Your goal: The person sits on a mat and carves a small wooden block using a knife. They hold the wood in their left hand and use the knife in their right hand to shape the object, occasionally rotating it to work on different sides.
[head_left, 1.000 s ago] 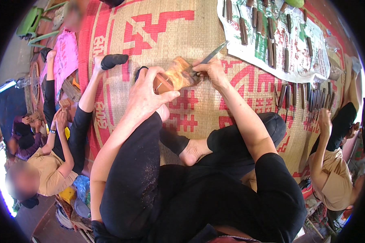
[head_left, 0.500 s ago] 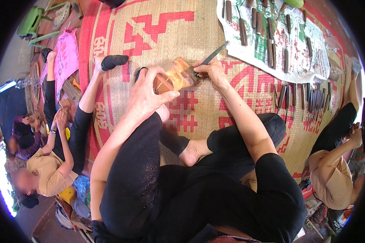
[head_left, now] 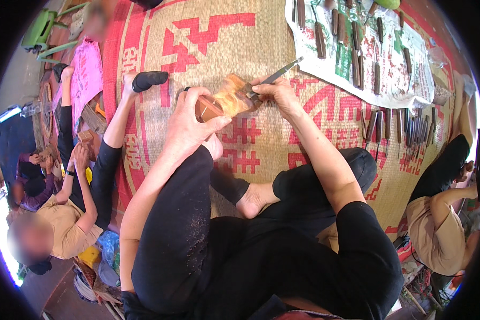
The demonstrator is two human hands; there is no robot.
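My left hand is closed around the flat reddish-brown end of a carved wooden piece, its thumb along the near side. The wood's far part is yellowish and rough, with a dark patch at its right end. A slim metal carving tool is pinched in my right hand, its grey shaft pointing up and right over the mat. The fingers of that hand are right against the wood's right end and hide the tool's lower part. Whether its edge touches the wood, I cannot tell.
Beneath lies a woven mat with red patterns. Several wood-handled chisels lie on a white plastic sheet at the upper right, and a row of tools beside it. People sit left and right. My bent knees flank the work.
My left hand and the wooden piece have shifted slightly left and tilted a little. My right hand has barely moved, still with the tool. The seated person at left has moved their head.
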